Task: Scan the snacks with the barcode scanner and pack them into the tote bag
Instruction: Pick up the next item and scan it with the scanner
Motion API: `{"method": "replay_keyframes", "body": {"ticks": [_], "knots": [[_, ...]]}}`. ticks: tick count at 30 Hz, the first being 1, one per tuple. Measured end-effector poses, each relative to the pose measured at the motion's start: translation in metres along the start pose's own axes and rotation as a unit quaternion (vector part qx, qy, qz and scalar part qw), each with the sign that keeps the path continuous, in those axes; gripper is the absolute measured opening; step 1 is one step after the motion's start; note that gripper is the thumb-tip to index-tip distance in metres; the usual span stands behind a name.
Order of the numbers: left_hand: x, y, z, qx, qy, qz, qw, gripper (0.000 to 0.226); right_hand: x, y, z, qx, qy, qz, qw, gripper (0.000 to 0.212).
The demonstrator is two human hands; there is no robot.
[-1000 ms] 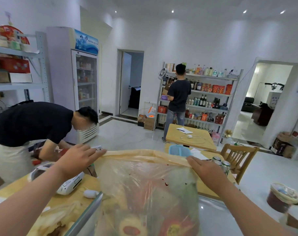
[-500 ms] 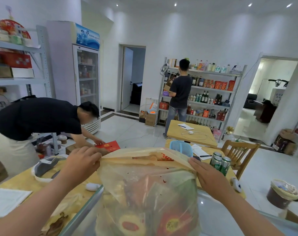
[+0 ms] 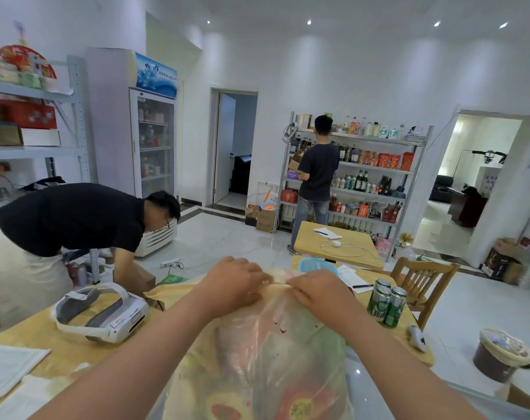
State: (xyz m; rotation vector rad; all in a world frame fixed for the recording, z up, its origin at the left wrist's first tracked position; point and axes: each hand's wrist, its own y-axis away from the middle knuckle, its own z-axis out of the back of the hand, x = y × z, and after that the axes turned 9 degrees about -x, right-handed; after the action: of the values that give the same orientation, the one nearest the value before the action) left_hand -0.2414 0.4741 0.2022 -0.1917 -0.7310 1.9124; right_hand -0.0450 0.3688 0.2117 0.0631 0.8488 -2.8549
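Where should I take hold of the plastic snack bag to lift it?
Grip the bunched mouth at the top, coming from above. The left hand and right hand pinch the film together there into a narrow neck; below it the bag is slack and bulges with packets, so its sides would likely slip.

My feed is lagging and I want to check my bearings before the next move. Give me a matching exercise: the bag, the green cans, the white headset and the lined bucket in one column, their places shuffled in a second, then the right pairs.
Things
1. bag
2. green cans
3. white headset
4. lined bucket

Places
A. on the floor, far right
B. on the table, left of the bag
C. top pinched in the grip of the left hand and the right hand
D. on the table, right of the bag

Pairs: 1-C, 2-D, 3-B, 4-A
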Motion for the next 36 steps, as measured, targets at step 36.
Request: {"method": "replay_keyframes", "body": {"ticks": [36], "knots": [[0.026, 0.04, -0.034, -0.155, -0.083, -0.155, 0.972, 0.017, -0.013, 0.033, -0.032, -0.116, -0.016, 0.076, 0.99, 0.038]]}}
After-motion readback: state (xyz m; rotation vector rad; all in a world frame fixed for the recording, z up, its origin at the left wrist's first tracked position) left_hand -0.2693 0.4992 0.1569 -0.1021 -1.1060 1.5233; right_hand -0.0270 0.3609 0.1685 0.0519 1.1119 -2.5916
